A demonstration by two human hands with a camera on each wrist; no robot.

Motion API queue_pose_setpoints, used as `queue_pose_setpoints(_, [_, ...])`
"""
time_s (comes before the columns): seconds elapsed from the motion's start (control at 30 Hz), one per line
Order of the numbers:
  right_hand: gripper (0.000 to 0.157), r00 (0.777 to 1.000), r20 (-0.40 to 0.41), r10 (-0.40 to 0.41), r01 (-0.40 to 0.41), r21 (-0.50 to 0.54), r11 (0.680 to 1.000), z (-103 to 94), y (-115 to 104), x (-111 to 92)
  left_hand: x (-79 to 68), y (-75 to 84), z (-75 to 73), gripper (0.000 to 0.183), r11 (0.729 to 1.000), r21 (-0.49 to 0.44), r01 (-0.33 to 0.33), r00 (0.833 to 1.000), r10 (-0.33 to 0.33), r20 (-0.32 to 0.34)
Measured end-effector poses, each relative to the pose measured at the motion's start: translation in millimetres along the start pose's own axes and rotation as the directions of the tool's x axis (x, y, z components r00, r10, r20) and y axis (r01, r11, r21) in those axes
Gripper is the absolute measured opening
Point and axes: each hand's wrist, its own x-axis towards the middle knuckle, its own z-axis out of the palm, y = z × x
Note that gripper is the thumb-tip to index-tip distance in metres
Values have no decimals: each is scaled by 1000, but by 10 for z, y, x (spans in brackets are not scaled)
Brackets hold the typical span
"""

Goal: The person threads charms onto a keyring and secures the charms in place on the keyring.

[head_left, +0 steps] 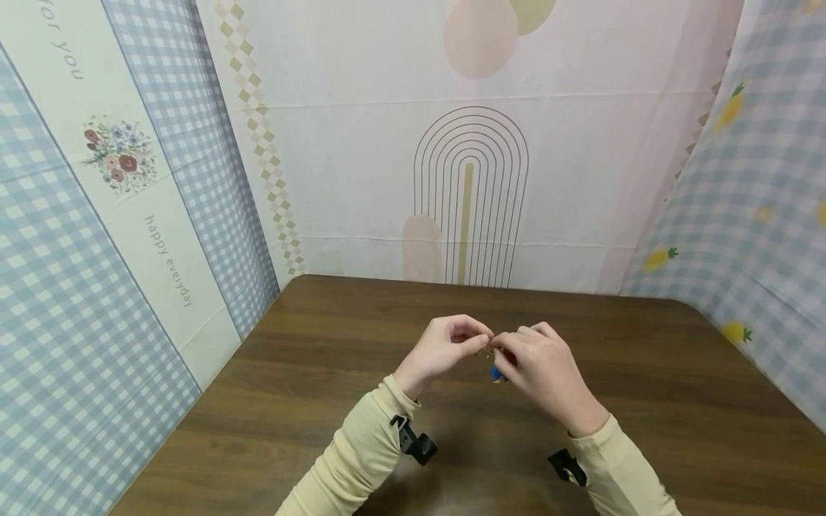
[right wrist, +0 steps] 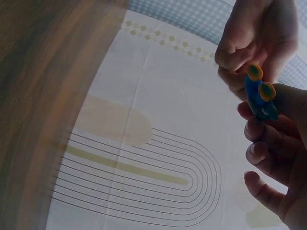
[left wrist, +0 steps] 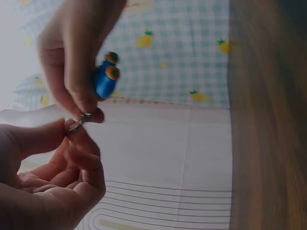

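Note:
Both hands meet above the table, a little right of the middle in the head view. My left hand (head_left: 442, 351) pinches a small metal ring (left wrist: 74, 127) between thumb and forefinger. Right against it, my right hand (head_left: 538, 365) pinches a small metal link (left wrist: 87, 116) joined to or touching the ring; which one I cannot tell. A blue figure keychain (right wrist: 258, 93) with orange-and-green round feet hangs at the right hand's fingers. In the head view only a bit of the blue keychain (head_left: 497, 374) shows beneath the right fingers. Its upper part is hidden by the hand.
The brown wooden table (head_left: 310, 401) spreads beneath both forearms. A patterned white cloth (head_left: 348, 179) hangs behind its far edge, with checked cloths (head_left: 774, 215) at the sides. Each wrist carries a black camera mount (head_left: 416, 441).

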Motion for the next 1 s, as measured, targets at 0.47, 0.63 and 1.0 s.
queue_pose_setpoints(0.47, [11, 1000, -23, 17, -16, 38, 999, -8, 31, 3, 6, -6, -24, 14, 997, -81, -17, 999, 13, -51])
queue_pose_setpoints(0.63, [10, 999, -25, -20, 21, 39, 999, -18, 9, 5, -6, -12, -34, 13, 998, -64, 2, 1000, -3, -3])
queue_pose_setpoints(1.0, [8, 998, -55, 27, -25, 39, 999, -41, 8, 22, -13, 11, -36, 21, 986, -167, 14, 999, -19, -27])
